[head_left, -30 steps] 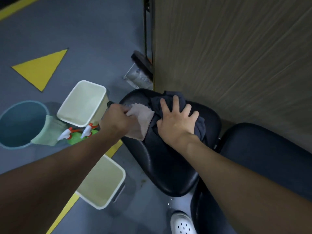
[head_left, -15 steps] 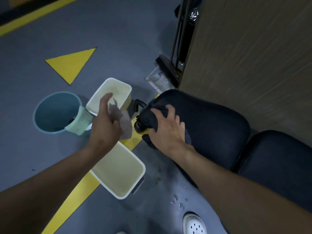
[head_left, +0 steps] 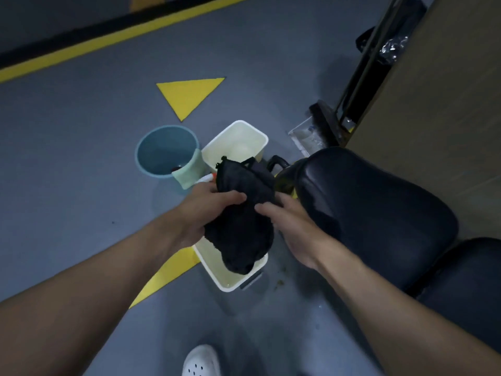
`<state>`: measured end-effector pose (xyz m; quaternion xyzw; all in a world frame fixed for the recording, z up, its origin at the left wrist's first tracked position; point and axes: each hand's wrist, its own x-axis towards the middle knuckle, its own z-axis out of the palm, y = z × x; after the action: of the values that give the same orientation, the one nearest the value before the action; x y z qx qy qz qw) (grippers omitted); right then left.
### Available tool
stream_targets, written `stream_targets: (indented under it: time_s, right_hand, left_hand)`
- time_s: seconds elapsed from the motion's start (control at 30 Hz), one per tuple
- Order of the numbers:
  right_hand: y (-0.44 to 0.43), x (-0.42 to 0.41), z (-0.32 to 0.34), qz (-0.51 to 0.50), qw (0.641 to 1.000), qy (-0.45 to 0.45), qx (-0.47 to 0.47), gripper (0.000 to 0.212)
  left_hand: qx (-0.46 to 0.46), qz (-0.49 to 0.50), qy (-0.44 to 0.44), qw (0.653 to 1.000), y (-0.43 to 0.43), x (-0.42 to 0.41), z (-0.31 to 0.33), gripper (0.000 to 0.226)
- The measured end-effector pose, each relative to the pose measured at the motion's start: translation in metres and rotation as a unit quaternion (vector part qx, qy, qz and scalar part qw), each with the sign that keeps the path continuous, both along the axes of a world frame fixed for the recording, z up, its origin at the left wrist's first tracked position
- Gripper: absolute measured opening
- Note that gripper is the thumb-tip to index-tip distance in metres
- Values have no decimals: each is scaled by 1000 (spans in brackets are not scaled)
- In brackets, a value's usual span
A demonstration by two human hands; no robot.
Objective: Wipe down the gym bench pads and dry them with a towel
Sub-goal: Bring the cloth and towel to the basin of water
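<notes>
1. A white perforated shoe (head_left: 201, 361) stands on the grey floor (head_left: 67, 158) at the bottom edge.
2. The left hand (head_left: 202, 210) has its fingers curled round the left side of a dark towel (head_left: 241, 213). The right hand (head_left: 291, 226) grips the towel's right edge, thumb on the front. The towel is bunched between them in the air, off the pads.
3. Directly under the towel sits a cream bin (head_left: 230, 280) on a yellow floor stripe (head_left: 165, 272). The hanging cloth hides most of the bin's opening.
4. Just right of the right hand lies the black bench pad (head_left: 374, 207), glossy on top. A second black pad (head_left: 466, 280) sits near its right end.
5. Behind the towel, a spray bottle (head_left: 206, 179) shows only a white and orange bit.
6. A blue bucket (head_left: 165, 150) stands left of it, with a pale green cloth (head_left: 189, 170) draped over its rim.
7. Another cream bin (head_left: 235, 141) stands just beside the bucket, partly hidden by the towel's top.
8. Farther off are a yellow triangle (head_left: 189, 96), a black metal frame (head_left: 360, 77) against a wood-grain panel (head_left: 433, 104), and a yellow line (head_left: 95, 44).
</notes>
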<state>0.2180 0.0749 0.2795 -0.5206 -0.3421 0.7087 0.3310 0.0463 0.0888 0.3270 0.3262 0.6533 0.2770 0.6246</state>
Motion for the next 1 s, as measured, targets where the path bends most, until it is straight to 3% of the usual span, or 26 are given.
stream_targets:
  time_s: [0.1, 0.17, 0.33, 0.43, 0.67, 0.8, 1.0]
  right_hand:
    - [-24, 5, -11, 85, 996, -14, -16, 46]
    - [-33, 6, -22, 71, 997, -6, -29, 49]
    - [-43, 7, -58, 78, 994, 10, -72, 33]
    - [-46, 5, -88, 31, 997, 7, -68, 28]
    - [-51, 10, -189, -58, 992, 72, -83, 42]
    - [-40, 12, -245, -148, 985, 79, -24, 47]
    - [-27, 3, -325, -283, 958, 46, 4, 39]
  left_hand:
    - [-27, 19, -66, 997, -29, -5, -6, 21]
    - [-20, 25, -74, 997, -42, -4, -20, 23]
    - [24, 14, 32, 999, -58, -9, -66, 32]
    - [31, 26, 79, 996, -67, -17, -101, 39]
    - [81, -63, 95, 990, -67, -15, -202, 4]
    - [138, -80, 117, 980, -48, -8, -255, 10]
    - [239, -91, 250, 934, -41, -11, -315, 18]
